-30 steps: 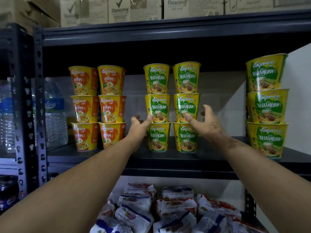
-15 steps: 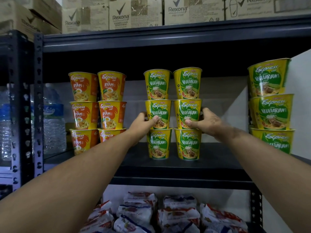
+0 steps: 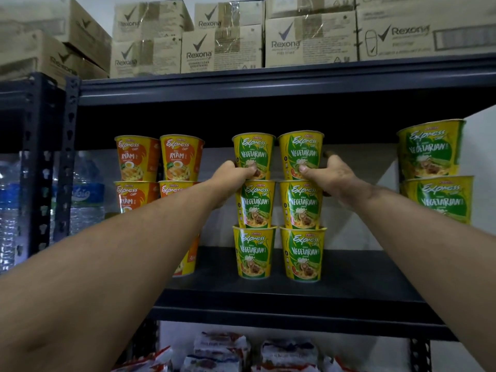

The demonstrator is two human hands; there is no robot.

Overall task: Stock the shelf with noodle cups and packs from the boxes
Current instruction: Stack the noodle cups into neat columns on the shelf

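Two side-by-side stacks of three green-and-yellow Vegetarian noodle cups stand on the dark middle shelf. My left hand grips the top left cup at its base, thumb across the front. My right hand grips the top right cup the same way. Orange Ayam cups are stacked to the left, partly hidden by my left arm. More Vegetarian cups are stacked at the right, close to the camera.
Rexona cartons fill the top shelf. Water bottles stand behind the left upright. Noodle packs lie on the shelf below. A white wall closes the right side.
Both hands rose from the middle cups of the two Vegetarian stacks to the top cups and closed round them. The camera tilted upward, showing more of the cartons.
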